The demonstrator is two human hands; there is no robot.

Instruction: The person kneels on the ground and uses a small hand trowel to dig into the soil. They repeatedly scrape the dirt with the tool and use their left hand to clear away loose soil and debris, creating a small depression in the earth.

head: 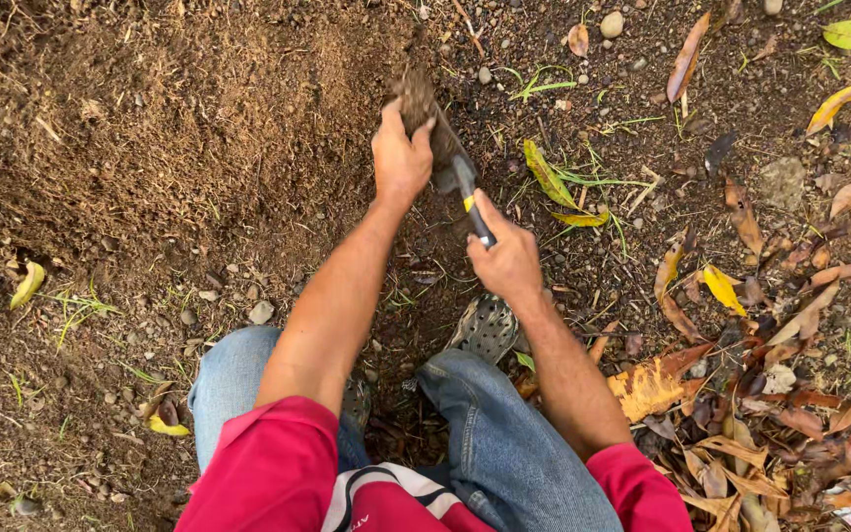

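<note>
1. The person squats over bare brown soil (179, 128), knees in blue jeans (504, 443) and red sleeves (278, 463) low in the view, with one perforated grey shoe (485, 327) planted between the arms.

2. The right hand (506, 258) has its grip clamped around the dark handle of a small hand trowel (460, 179), which carries a yellow mark near the neck. The tool runs from the hand toward 11 o'clock, its blade sunk in or loaded with earth.

3. The left hand (401, 158) has its fingers curled over a clod of soil (416, 99) at the blade's tip, at 12 o'clock of the frame centre. It presses on or steadies the clod; whether the fingers fully enclose it cannot be told.

4. Judged from this, the step in hand is digging: earth is being loosened or lifted at the edge of the mounded, freshly turned soil that fills the 9 to 11 o'clock part of the view.

5. The next move seems to call for both hands together: the right levering the blade, the left keeping the crumbly clod from spilling off. The load looks loose, so a tilt could shed it.

6. Dry brown and yellow fallen leaves (741, 394) lie heaped from 2 to 5 o'clock, well apart from the blade. Small pebbles (260, 312) and thin grass blades (544, 84) dot the ground near the feet and the dig.
</note>
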